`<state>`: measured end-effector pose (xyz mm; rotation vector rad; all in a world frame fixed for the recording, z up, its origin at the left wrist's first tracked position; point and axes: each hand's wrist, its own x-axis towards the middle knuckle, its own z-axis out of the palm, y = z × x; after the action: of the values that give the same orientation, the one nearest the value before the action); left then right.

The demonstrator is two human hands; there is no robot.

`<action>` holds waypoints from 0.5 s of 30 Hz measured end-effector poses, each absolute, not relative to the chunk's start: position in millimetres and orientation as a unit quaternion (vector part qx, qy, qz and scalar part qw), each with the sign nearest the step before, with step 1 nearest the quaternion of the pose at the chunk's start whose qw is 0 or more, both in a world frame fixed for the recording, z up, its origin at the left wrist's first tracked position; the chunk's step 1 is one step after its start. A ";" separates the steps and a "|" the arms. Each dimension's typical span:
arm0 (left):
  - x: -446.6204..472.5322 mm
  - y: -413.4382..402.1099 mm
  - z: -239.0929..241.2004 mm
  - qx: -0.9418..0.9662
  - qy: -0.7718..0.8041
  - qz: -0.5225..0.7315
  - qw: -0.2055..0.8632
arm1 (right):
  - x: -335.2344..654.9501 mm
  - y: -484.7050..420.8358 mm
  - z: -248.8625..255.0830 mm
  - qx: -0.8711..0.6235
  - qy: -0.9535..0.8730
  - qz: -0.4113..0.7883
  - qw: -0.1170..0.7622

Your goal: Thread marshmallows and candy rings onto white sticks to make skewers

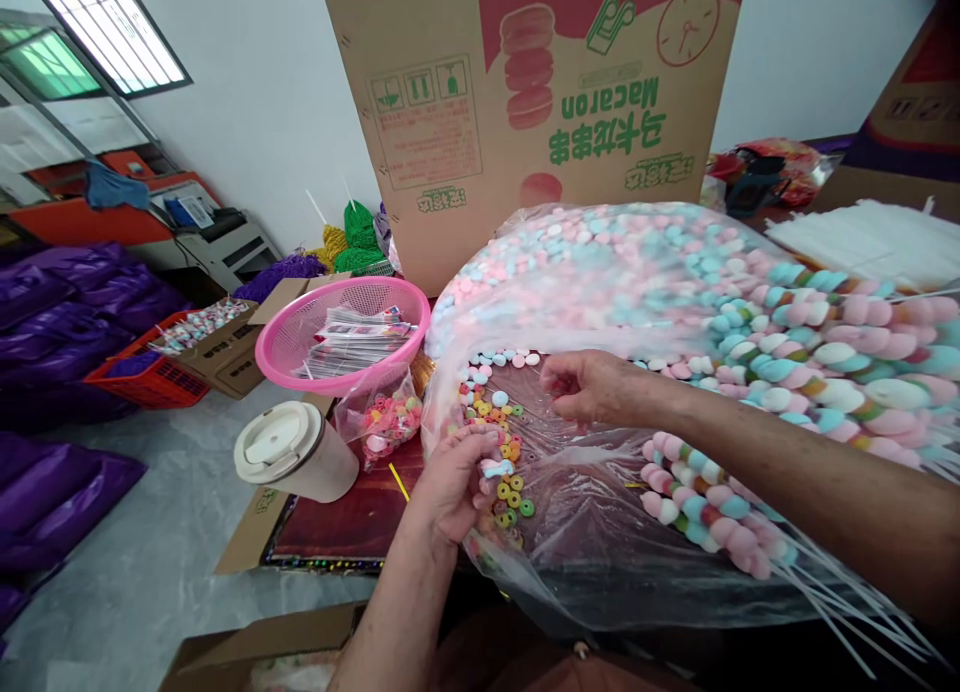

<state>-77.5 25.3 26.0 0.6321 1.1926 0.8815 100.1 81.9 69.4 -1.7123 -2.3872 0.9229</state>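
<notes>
My left hand [455, 479] is closed around a short stack of pink, white and blue candy discs [497, 468], right over a scatter of small coloured ring candies [507, 492] on clear plastic sheet [600, 532]. My right hand [592, 387] hovers a little farther back with fingertips pinched together; what it pinches is too small to tell. Loose pastel discs [585, 262] are heaped behind both hands. Finished candy skewers [705, 512] on white sticks lie to the right, under my right forearm.
A pink basket [341, 332] of printed packets stands left, with a bag of ring candies [386, 422] and a lidded cup [292, 452] near it. A big "Macaron" carton [525, 102] stands behind. More skewers [840, 352] pile at right. Purple bags [67, 312] cover the floor left.
</notes>
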 end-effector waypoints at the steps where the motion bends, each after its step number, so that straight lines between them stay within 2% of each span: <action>1: -77.6 23.5 29.1 0.193 0.486 0.409 0.748 | 92.2 74.7 79.0 -0.540 -0.787 0.295 0.054; 4: -72.5 20.2 31.4 0.038 0.386 0.455 0.802 | 62.4 56.3 103.3 -0.447 -0.853 0.254 0.088; 8: -81.9 20.2 32.6 -0.034 0.375 0.514 0.770 | 43.8 68.2 113.5 -0.440 -0.865 0.231 0.067; 11: -104.4 20.4 40.7 -0.036 0.401 0.530 0.746 | 50.6 93.6 94.4 -0.495 -0.844 0.202 0.044; 15: -120.9 16.0 51.4 -0.007 0.449 0.568 0.689 | 56.1 108.2 44.1 -0.497 -0.836 0.222 -0.064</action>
<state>-120.9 16.0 51.4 -0.0154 1.0046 1.2711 56.1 108.2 44.1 -1.6299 -2.7401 0.7284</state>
